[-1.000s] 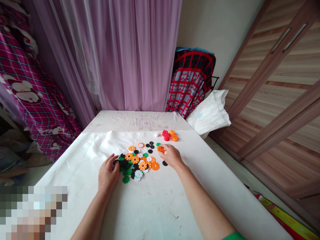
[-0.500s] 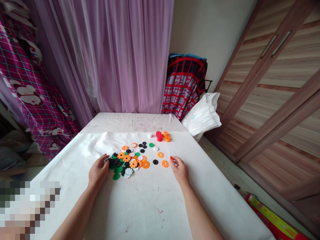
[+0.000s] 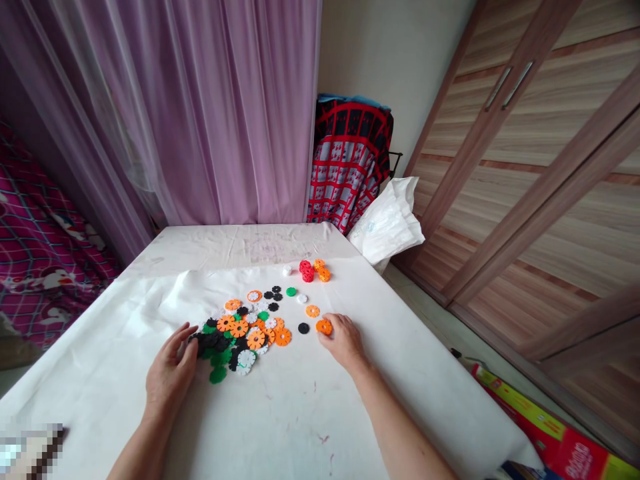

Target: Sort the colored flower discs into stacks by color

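In the head view, a white-covered table (image 3: 280,413) is seen, on which a mixed heap of notched discs (image 3: 239,328) is spread in orange, green, black and white. The right hand (image 3: 345,343) is placed to the right of the heap, apart from it. By its thumb and fingers an orange disc (image 3: 324,327) is pinched at the edge, at or just above the cloth; whether another disc is hidden beneath cannot be told. A second orange disc (image 3: 313,311) is found just beyond, a lone black disc (image 3: 303,328) is seen to the left, and a lone white disc (image 3: 302,299) and a lone green disc (image 3: 291,292) are set farther off. Beyond these, red clumps (image 3: 307,271), orange clumps (image 3: 324,275) and a white clump (image 3: 287,271) are grouped.

The left hand (image 3: 167,377) is held at the heap's left edge, thumb and fingers curved; dark discs (image 3: 213,342) are reached by the fingertips, but whether one is gripped cannot be told.

The step in hand is judged to be the handling of one orange disc away from the heap. For this, a light hold on the rim is judged to be called for, with neighbouring discs left undisturbed.
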### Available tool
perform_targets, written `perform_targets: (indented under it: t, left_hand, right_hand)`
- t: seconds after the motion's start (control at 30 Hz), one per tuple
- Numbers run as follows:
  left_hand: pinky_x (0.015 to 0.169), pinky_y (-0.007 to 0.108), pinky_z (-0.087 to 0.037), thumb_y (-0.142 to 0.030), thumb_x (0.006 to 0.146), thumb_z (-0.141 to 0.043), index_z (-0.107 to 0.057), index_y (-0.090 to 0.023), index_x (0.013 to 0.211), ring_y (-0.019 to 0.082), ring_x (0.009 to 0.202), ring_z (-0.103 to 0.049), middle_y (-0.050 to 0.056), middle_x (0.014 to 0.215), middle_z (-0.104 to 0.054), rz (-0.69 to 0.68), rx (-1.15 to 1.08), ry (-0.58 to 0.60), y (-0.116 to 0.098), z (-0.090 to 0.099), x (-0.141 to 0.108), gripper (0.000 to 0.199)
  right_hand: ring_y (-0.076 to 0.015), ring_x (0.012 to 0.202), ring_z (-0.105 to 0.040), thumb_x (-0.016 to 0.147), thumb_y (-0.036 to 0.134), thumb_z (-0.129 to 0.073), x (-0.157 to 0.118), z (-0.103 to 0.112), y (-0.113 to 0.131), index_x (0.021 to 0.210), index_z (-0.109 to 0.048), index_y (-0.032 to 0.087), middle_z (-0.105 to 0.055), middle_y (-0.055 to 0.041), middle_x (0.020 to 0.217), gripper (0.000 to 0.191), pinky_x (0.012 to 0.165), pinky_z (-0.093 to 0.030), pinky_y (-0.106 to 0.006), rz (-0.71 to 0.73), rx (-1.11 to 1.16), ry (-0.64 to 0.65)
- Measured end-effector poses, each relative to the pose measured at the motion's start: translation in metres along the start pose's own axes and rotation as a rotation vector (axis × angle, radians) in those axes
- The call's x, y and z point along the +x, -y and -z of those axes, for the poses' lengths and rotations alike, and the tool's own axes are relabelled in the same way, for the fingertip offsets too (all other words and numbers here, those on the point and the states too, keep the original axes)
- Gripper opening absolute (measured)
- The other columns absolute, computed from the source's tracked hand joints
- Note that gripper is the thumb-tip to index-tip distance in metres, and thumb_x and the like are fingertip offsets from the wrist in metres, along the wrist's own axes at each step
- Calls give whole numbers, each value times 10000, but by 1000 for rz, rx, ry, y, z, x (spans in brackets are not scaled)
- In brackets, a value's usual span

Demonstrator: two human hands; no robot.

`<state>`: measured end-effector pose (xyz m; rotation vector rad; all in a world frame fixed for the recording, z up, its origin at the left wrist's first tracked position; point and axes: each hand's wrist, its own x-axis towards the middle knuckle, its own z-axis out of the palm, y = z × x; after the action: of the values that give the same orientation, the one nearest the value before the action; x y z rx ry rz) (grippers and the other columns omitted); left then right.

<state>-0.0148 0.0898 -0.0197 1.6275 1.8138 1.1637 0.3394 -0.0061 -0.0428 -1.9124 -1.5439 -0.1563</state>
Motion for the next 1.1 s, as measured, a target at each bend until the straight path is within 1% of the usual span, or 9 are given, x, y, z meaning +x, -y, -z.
perform_targets:
  t: [0.07,0.13,0.27,0.47,0.6,0.8,0.97,1.1]
  left_hand:
    - [1049,413,-485,-453,823,-559,-730,-298,1046,271,1217,-610,11,1351,-645,7,-30,9,1,0,-1,320]
    - [1045,405,-491,-466,819,-572,-725,-300,1058,268,1207,-616,10,1352,-643,8,-49,19,1,1,-2,330]
    - [1021,399,-510,-510,817,-554,-715,-312,1078,269,1192,-624,-4,1376,-628,49,-43,36,-2,2,-3,365]
    - [1034,399,-506,-520,797,-541,-713,-323,1037,278,1255,-587,-29,1407,-601,77,16,89,-9,2,-4,356]
    - [1066,405,-485,-540,792,-543,-712,-319,1049,281,1274,-573,-24,1401,-606,71,17,77,-8,1,-3,379]
    - [1078,412,-476,-531,793,-559,-715,-302,1066,287,1264,-579,-2,1400,-607,48,6,78,-6,1,-2,389]
    - [1087,408,-468,-516,802,-565,-706,-303,1081,281,1263,-581,-3,1407,-602,56,7,78,-6,0,-3,378]
    - [1079,391,-474,-512,810,-558,-707,-306,1071,269,1254,-590,-5,1400,-608,37,-7,71,-7,0,-4,365]
  right_hand:
    - [-220,860,-659,744,232,-662,12,-7,-3,974,-655,230,-739,-54,952,230,780,-499,-323,-53,58,-50]
    - [-206,830,-664,750,255,-660,25,-14,-4,937,-640,236,-740,-36,923,189,761,-504,-316,-88,109,-73]
    - [-208,842,-662,739,249,-665,40,-24,-3,845,-628,241,-735,-28,883,112,775,-498,-316,-29,118,-34]
    - [-207,862,-647,775,242,-660,39,-24,-3,855,-632,238,-722,-28,901,85,798,-475,-320,33,89,23]
    - [-210,890,-643,772,234,-684,38,-22,-2,858,-629,238,-716,-27,926,102,814,-462,-325,38,81,54]
    - [-213,914,-633,770,241,-700,38,-20,3,908,-634,236,-714,-33,959,153,818,-445,-325,33,66,43]
    - [-215,912,-631,773,216,-686,38,-19,5,889,-640,236,-718,-19,926,126,815,-432,-326,12,40,78]
    - [-211,900,-628,792,244,-678,39,-19,4,897,-654,241,-722,-20,923,108,798,-434,-319,19,44,82]
